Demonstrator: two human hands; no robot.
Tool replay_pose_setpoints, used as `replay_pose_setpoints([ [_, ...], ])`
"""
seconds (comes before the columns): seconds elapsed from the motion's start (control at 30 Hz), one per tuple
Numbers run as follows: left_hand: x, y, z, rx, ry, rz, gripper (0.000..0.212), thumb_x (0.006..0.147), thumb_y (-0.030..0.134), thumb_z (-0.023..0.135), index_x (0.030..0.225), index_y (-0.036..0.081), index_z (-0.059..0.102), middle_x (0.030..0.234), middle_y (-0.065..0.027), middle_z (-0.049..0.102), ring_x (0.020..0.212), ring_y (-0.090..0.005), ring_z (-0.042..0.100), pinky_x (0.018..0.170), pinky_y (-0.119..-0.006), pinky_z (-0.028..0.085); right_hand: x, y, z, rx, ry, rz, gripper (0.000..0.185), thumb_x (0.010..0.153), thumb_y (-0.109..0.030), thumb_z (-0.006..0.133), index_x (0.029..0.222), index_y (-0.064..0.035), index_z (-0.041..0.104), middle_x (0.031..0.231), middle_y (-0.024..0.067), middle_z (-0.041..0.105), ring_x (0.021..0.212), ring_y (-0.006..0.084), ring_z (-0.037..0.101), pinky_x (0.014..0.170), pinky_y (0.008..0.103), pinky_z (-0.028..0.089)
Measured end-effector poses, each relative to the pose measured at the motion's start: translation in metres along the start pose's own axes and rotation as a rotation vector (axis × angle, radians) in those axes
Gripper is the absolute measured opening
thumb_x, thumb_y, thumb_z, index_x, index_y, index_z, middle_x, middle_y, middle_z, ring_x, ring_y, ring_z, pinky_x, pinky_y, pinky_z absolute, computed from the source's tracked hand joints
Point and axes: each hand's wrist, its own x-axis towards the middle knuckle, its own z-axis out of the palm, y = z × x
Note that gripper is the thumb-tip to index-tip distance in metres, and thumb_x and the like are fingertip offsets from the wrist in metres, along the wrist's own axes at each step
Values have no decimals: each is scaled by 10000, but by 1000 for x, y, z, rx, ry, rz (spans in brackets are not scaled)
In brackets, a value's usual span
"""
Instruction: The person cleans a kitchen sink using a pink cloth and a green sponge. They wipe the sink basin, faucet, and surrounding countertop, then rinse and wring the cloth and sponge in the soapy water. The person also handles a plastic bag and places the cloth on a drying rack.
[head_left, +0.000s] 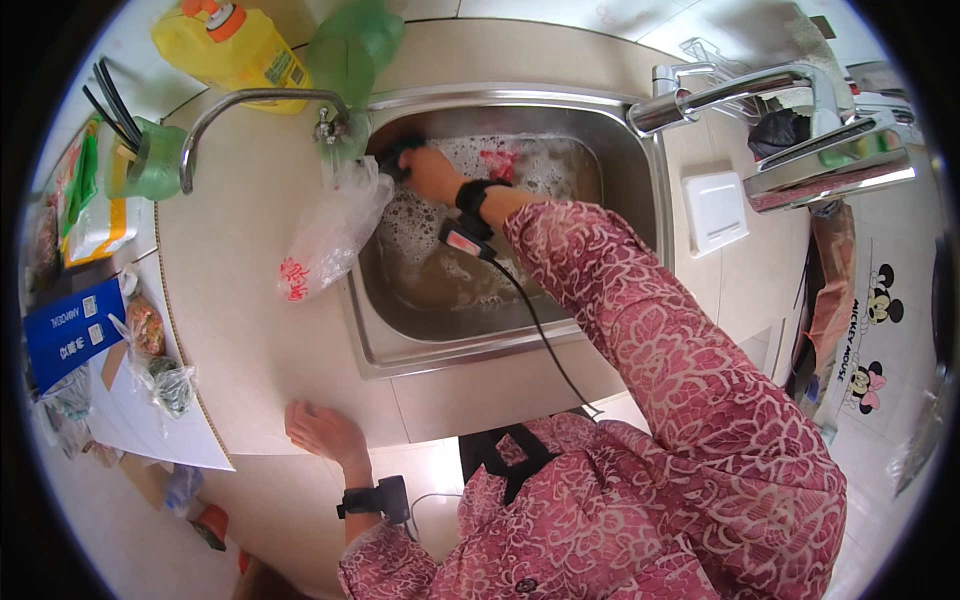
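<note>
My right hand (431, 174) reaches into the upper left corner of a stainless steel sink (480, 360), its fingers around a dark green thing (399, 154) against the wall of the basin; the hand is slightly blurred. Foamy, brownish water (427, 262) stands in the sink, and something red (499, 161) shows among the suds. My left hand (322, 431) rests on the front edge of the counter, to the left of the sink, holding nothing that shows. Between the sink and the left tap lies a clear plastic bag (337, 225) with red print.
A thin curved tap (259, 94) stands left of the sink, a chrome tap (720, 97) at its upper right. Yellow jug (232, 60), green cup (154, 161) and bagged items (146, 326) line the left side. A white plastic dish (715, 212) lies right. A black cable (536, 322) hangs across the sink's edge.
</note>
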Motion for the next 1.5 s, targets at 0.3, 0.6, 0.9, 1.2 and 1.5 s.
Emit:
replay_pose_setpoints([
  [0.3,-1,3,-4,-38,-19,10,210,819,41,457,1025,17,494,1172,-142,503,1131,-321,440,953,-454,322,-66,64,-72,1614,257,596,16,850,-22,569,854,-36,575,893,59,594,844,186,591,713,323,528],
  [0.6,-1,1,3,8,24,3,205,783,23,498,987,48,502,1153,-107,518,1105,-289,463,922,-423,354,11,-23,-27,1537,306,173,47,841,-20,592,826,-27,548,816,86,563,747,220,578,708,342,526],
  [0.9,-1,-3,3,-36,-8,-5,221,821,73,473,1032,20,509,1176,-130,513,1140,-316,442,951,-440,334,-54,112,-71,-167,429,120,219,888,-259,559,775,-80,614,676,122,613,662,302,615,629,390,513],
  [1.2,-1,-4,5,16,-42,-30,243,816,65,489,1054,25,515,1178,-114,510,1128,-295,447,937,-408,338,-97,163,-98,389,47,441,260,773,-175,663,959,-3,602,857,173,653,783,282,647,691,409,524],
  [1.5,-30,20,3,5,-37,-47,246,731,83,529,976,74,530,1151,-91,511,1102,-301,454,922,-447,335,-141,90,-75,-444,-423,-53,334,760,-291,640,979,-38,636,873,195,649,806,372,629,696,452,510],
])
